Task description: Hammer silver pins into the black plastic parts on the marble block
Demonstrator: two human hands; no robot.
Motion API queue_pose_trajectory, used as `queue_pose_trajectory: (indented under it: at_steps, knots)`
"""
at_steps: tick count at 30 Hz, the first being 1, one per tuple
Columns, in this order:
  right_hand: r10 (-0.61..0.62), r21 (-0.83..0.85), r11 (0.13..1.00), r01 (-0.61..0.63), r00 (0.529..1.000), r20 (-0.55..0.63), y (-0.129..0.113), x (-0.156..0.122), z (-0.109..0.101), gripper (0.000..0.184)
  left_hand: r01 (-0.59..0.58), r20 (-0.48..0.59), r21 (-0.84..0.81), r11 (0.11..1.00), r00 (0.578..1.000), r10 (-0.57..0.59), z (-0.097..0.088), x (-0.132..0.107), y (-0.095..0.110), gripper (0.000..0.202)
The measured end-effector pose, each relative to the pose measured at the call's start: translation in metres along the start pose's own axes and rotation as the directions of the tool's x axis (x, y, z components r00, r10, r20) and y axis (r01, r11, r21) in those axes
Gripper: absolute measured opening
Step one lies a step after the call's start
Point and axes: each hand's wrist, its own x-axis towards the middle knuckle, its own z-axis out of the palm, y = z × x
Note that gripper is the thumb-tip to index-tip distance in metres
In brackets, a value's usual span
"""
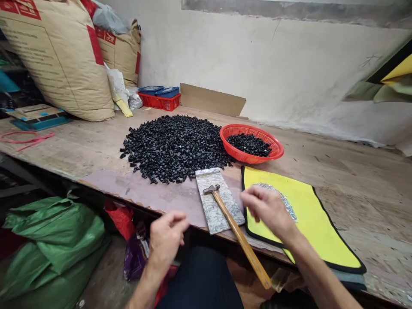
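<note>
My left hand [168, 235] is over the table's front edge, left of a worn metal plate [212, 210]. Its fingers are curled in and pressed together, hiding whatever may be inside. My right hand [269, 209] hovers above a yellow cloth with black edging [309, 219], its fingers bent and closed; their inner side is out of sight. Partly behind that hand, a small heap of shiny metal pieces [289, 207] lies on the cloth. A hammer [236, 229] with a wooden handle rests across the plate, head on the metal, handle end jutting past the table edge.
Behind the plate spreads a large pile of small black parts [180, 146]. Right of it, a red plastic basket [277, 150] holds more of them. A red tray with blue-lidded boxes [159, 101] and large paper sacks [64, 64] stand at the back left. A green bag [54, 244] sits below.
</note>
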Motion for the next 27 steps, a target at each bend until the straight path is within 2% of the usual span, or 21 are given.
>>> queue_pose_trajectory:
  at_steps: [1, 2, 4, 6, 8, 10, 13, 17, 21, 24, 27]
  knots:
    - [-0.105, -0.204, 0.973, 0.11, 0.994, 0.036, 0.004, -0.013, 0.013, 0.018, -0.06, -0.104, 0.089, 0.994, 0.992, 0.069, -0.008, 0.017, 0.001, 0.012]
    - [-0.193, -0.384, 0.902, 0.199, 0.98, 0.056, 0.007, -0.024, 0.025, 0.016, -0.107, -0.194, 0.177, 0.978, 0.971, 0.141, -0.015, 0.035, 0.002, 0.013]
    - [-0.33, -0.658, 0.694, 0.293, 0.941, 0.072, 0.017, -0.037, 0.042, 0.012, -0.163, -0.295, 0.358, 0.919, 0.914, 0.277, -0.028, 0.068, 0.002, 0.012]
    - [-0.413, -0.795, 0.535, 0.287, 0.909, 0.05, 0.03, -0.041, 0.052, 0.011, -0.159, -0.324, 0.486, 0.859, 0.88, 0.347, -0.037, 0.095, -0.001, 0.016]
    - [-0.475, -0.839, 0.463, 0.286, 0.879, 0.038, 0.044, -0.039, 0.056, 0.012, -0.18, -0.287, 0.5, 0.847, 0.888, 0.358, -0.039, 0.112, -0.006, 0.018]
    - [-0.516, -0.839, 0.452, 0.304, 0.856, 0.032, 0.055, -0.036, 0.057, 0.014, -0.234, -0.216, 0.49, 0.84, 0.901, 0.377, -0.036, 0.119, -0.011, 0.017]
    - [-0.546, -0.827, 0.466, 0.313, 0.837, 0.009, 0.062, -0.035, 0.057, 0.018, -0.296, -0.137, 0.531, 0.794, 0.895, 0.425, -0.023, 0.119, -0.013, 0.018]
    - [-0.55, -0.804, 0.472, 0.363, 0.834, 0.054, 0.064, -0.034, 0.054, 0.023, -0.31, -0.048, 0.663, 0.681, 0.891, 0.452, -0.006, 0.116, -0.011, 0.026]
    - [-0.553, -0.783, 0.484, 0.391, 0.83, 0.073, 0.067, -0.031, 0.054, 0.024, -0.297, 0.023, 0.761, 0.576, 0.9, 0.435, 0.003, 0.12, -0.013, 0.017]
    - [-0.563, -0.781, 0.492, 0.385, 0.825, 0.051, 0.067, -0.032, 0.056, 0.023, -0.302, 0.024, 0.761, 0.574, 0.898, 0.44, 0.005, 0.125, -0.013, 0.013]
    - [-0.515, -0.722, 0.561, 0.405, 0.854, 0.079, 0.062, -0.034, 0.051, 0.023, -0.328, -0.014, 0.692, 0.644, 0.885, 0.466, 0.003, 0.127, -0.01, 0.005]
